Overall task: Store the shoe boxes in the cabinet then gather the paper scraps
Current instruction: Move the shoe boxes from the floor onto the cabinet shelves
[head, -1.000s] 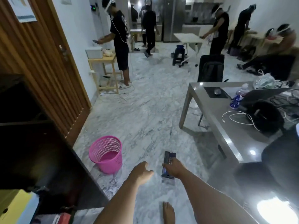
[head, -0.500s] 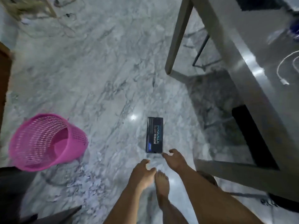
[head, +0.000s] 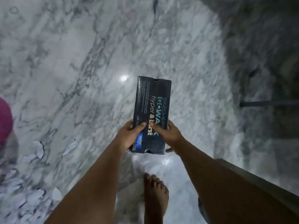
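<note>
Both the left hand [head: 129,136] and the right hand [head: 168,135] are closed round the near end of the dark shoe box [head: 152,110], held over the marble floor [head: 80,62] (cabinet out of view), so storing seems unfinished, while paper scraps [head: 32,188] lie ungathered near left.

The left hand [head: 129,136] and right hand [head: 168,135] cover the near end of the shoe box [head: 152,110], hiding part of its lettering; the small print along its left edge is too fine to read. Whether the box rests on the floor [head: 80,70] or is lifted clear cannot be told. A pink basket [head: 4,120] is cut off by the left edge. The paper scraps [head: 24,196] at the lower left are smeared by blur. A bare foot [head: 155,193] runs off the bottom edge.
</note>
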The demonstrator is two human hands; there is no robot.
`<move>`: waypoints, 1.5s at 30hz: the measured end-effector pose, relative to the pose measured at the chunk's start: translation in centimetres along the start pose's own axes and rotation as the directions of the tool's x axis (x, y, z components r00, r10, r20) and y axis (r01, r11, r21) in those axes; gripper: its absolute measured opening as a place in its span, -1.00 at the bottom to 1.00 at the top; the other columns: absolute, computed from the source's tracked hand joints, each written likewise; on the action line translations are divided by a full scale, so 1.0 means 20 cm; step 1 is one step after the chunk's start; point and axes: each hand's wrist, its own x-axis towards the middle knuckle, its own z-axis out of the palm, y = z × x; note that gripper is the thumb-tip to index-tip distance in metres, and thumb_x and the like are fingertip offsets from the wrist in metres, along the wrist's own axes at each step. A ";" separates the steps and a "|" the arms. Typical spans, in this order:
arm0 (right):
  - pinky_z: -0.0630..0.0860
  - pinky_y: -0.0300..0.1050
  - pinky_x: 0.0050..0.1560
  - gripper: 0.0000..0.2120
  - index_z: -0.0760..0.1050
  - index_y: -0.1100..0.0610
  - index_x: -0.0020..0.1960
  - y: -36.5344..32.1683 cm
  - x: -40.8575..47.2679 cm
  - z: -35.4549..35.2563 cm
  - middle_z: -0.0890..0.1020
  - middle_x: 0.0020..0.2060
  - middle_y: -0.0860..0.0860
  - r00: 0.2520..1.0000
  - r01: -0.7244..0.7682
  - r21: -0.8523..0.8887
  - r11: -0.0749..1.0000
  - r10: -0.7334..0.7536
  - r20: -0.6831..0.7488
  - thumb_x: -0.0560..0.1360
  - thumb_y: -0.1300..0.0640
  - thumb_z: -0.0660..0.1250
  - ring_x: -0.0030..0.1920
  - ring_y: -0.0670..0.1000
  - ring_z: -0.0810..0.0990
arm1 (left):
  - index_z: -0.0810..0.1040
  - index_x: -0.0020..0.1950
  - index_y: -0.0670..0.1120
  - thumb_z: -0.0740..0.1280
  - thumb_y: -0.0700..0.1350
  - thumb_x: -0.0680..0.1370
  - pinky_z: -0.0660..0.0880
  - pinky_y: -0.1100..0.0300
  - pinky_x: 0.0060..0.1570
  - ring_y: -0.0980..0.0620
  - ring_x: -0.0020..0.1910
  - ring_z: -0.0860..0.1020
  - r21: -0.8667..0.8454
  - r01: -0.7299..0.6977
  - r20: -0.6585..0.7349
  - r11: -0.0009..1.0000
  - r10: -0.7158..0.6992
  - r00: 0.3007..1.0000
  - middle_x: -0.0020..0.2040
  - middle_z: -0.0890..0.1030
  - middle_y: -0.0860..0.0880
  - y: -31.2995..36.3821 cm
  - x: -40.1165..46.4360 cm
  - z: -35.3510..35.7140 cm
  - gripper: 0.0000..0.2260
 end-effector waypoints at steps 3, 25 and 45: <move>0.61 0.13 0.23 -0.47 0.55 -0.04 0.31 0.12 0.09 0.07 0.72 0.15 -0.04 0.994 0.106 0.158 0.982 -0.111 0.024 0.41 -0.14 0.58 0.18 0.04 0.69 | 0.59 0.21 0.19 0.47 0.22 0.46 0.64 0.16 0.02 0.14 -0.01 0.71 -0.014 0.004 -0.039 1.000 -0.004 0.999 0.04 0.73 0.14 -0.32 0.21 0.12 -0.65; 0.60 -0.21 0.11 -0.62 0.59 -0.21 0.16 -0.05 -2.52 0.43 0.74 0.04 -0.18 0.901 0.347 -0.291 0.891 -0.231 0.366 0.39 -0.25 0.54 0.17 -0.07 0.68 | 0.63 0.14 0.06 0.53 -0.09 0.49 0.63 0.17 0.00 0.06 0.01 0.71 -0.420 -0.182 -0.246 0.889 0.082 0.966 0.07 0.74 -0.03 -0.53 -2.74 -0.54 -0.75; 0.68 -0.06 0.04 -0.44 0.69 0.12 0.11 0.59 -4.71 1.58 0.77 -0.05 0.05 0.597 0.715 -0.425 0.555 -0.169 0.784 0.27 -0.21 0.64 -0.01 0.05 0.75 | 0.62 0.23 -0.05 0.55 0.23 0.31 0.63 -0.11 0.10 -0.01 -0.05 0.73 -0.630 -0.462 -0.660 0.624 -0.117 0.742 -0.03 0.75 -0.02 -1.98 -4.85 -1.07 -0.41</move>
